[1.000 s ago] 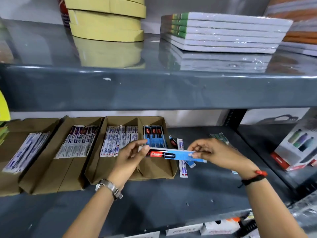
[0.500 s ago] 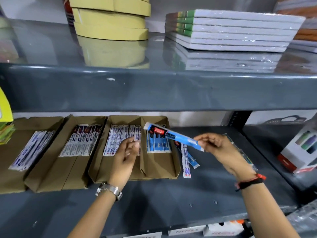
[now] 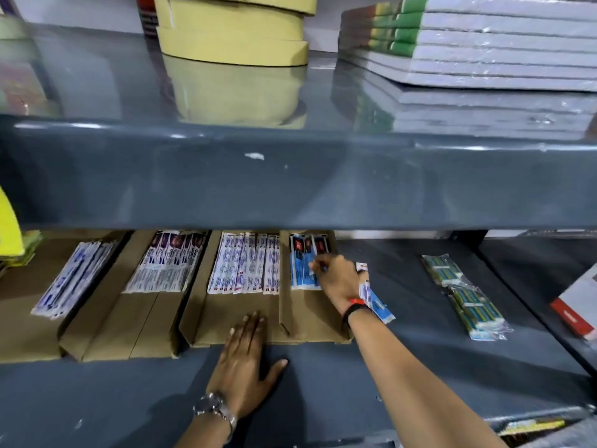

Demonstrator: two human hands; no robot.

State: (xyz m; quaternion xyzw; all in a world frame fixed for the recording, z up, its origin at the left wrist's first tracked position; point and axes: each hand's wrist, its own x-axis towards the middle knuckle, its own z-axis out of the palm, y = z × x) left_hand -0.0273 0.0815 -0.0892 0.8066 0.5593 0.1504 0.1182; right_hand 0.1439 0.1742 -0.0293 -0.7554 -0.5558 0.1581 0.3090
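- While the right hand (image 3: 336, 279) reaches deep into the lower shelf, its bent fingers (image 3: 319, 261) lie on the blue plastic pen packets (image 3: 300, 270). The view is too blurred to tell whether they pinch one packet or only touch the row.
- These blue plastic pen packets lie side by side in the right compartment of the brown cardboard tray (image 3: 310, 321), towards its back and just under the lip of the grey upper shelf (image 3: 290, 176).
- The left hand (image 3: 245, 354) is flat and released, fingers straight. Its fingertips rest on the tray's front edge and its palm and thumb on the grey metal shelf (image 3: 420, 367) (a silver wristwatch (image 3: 211, 405) sits on that wrist).
- White-and-blue pen packets (image 3: 245, 270) fill the tray's left compartment, behind an upright cardboard divider.
- A few loose blue-and-white packets (image 3: 376, 302) lie on the shelf just beside the tray's right wall, partly under the right wrist with its red-and-black band (image 3: 355, 305).
- Two more brown cardboard boxes (image 3: 129, 334) stand to the left, each with a row of packets.
- Green packets in clear wrap (image 3: 465, 295) lie well apart to the right.
- On the upper shelf stand yellow tape rolls (image 3: 232, 30) and a stack of wrapped notebooks (image 3: 484, 43).
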